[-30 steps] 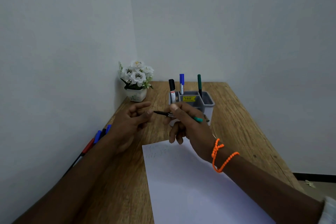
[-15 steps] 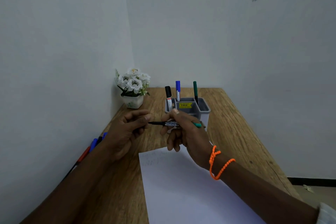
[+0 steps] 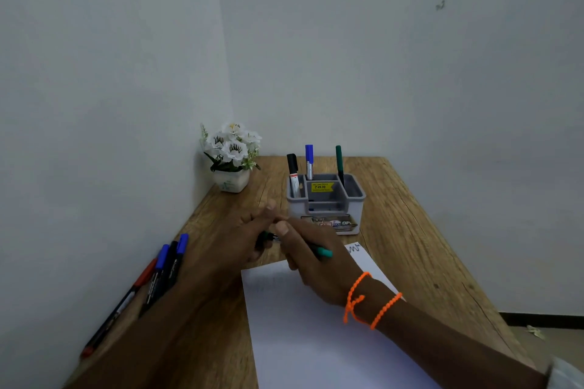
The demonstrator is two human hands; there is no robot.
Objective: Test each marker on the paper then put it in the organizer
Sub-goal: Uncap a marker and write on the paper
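My right hand (image 3: 311, 257) grips a green marker (image 3: 322, 251) lying crosswise above the far edge of the white paper (image 3: 316, 325). My left hand (image 3: 245, 235) meets it at the marker's left end, fingers closed on that end, which they mostly hide. The grey organizer (image 3: 327, 199) stands just beyond my hands and holds a black marker (image 3: 293, 174), a blue marker (image 3: 309, 161) and a green marker (image 3: 339, 163), all upright. A few pen marks show on the paper's far right corner.
Several more markers (image 3: 164, 265), red, blue and black, lie along the left wall on the wooden table (image 3: 410, 246). A small pot of white flowers (image 3: 232, 155) sits in the far left corner. Walls close the table on left and back.
My two hands have come together: the left hand moved right onto the marker's left end. Both hands have sunk closer to the paper.
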